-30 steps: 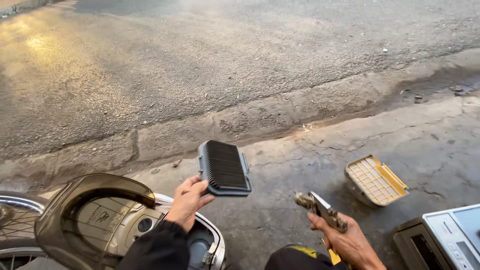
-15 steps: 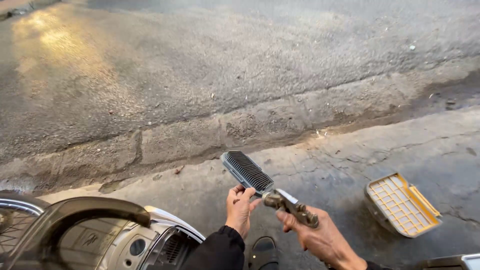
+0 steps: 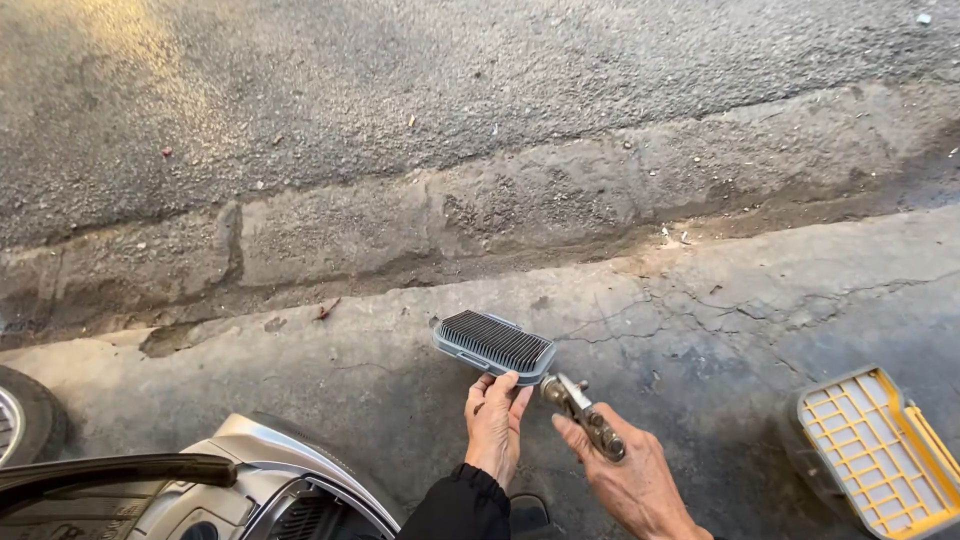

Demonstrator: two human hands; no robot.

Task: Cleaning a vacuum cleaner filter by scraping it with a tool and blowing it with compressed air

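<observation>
Air filter (image 3: 494,345), dark and pleated, out of the scooter (image 3: 270,480) and held over the pavement, left hand (image 3: 495,425) gripping its near edge; right hand (image 3: 625,475) closed on a metal blow gun (image 3: 583,415) aimed at it; cleaning looks unfinished; yellow filter (image 3: 870,450) lies to the right

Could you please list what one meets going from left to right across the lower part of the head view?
Tyre → silver scooter body → left hand → right hand with metal tool → yellow-framed filter.
</observation>
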